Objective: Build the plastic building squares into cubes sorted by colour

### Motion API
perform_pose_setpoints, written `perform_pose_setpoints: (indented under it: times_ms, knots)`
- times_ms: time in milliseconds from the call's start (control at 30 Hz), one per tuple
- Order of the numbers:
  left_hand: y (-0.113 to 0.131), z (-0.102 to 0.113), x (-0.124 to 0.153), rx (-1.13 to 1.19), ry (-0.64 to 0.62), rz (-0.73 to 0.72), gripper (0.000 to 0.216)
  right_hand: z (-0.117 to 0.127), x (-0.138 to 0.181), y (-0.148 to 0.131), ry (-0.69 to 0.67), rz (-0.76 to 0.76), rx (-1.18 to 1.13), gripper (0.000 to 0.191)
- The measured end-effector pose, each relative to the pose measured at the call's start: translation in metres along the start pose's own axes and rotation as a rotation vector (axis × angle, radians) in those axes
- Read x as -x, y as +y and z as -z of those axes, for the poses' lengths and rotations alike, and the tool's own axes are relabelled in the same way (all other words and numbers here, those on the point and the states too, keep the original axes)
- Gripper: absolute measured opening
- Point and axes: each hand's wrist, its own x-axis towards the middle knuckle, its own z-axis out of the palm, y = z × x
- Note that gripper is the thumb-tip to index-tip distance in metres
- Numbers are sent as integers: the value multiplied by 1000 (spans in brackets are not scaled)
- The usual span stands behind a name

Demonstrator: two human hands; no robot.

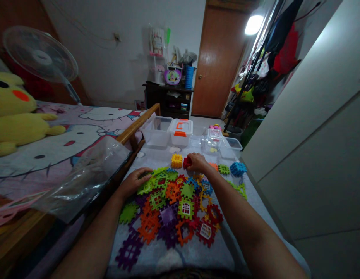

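My right hand [198, 162] is closed around a small stack of red interlocking building tiles [186, 162], at the far side of the pile. Just left of it stands a neat yellow tile stack [177, 161]. My left hand [137, 179] lies at the pile's left edge with fingers stretched out, their tips at the lime-green tiles [148, 186]. Below and between my arms spread loose notched tiles: orange tiles [149, 224], purple tiles [129, 252], a green window tile [186, 208] and a red window tile [206, 231]. My right forearm hides part of the pile's right side.
Behind the tiles stand an open clear bin [156, 133], an orange-latched box [181, 133] and smaller clear containers [230, 145]. A blue tile stack [238, 169] and green stack [223, 169] sit right. A wooden rail [139, 124] borders the left; a cabinet [307, 147] stands right.
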Motion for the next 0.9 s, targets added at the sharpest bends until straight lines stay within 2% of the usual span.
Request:
perform_pose_setpoints:
  times_ms: [267, 367, 467, 600, 767, 900]
  knots:
    - [-2, 1, 0, -23, 26, -13, 65, -3, -1, -2, 2, -9, -28, 45]
    - [-4, 1, 0, -29, -14, -21, 64, 0, 5, -4, 35, -16, -42, 58]
    - [-3, 2, 0, -33, -44, -53, 59, 5, 20, -2, 135, -1, -112, 70]
    - [1, 3, 1, -32, -31, -56, 58, 9, 56, 3, 251, 96, -301, 48]
    - [3, 4, 2, 45, -60, -18, 59, 6, 104, -2, 200, 156, -471, 24]
    - [3, 5, 2, 97, -39, 3, 62, 3, 125, -20, 181, 184, -444, 24]
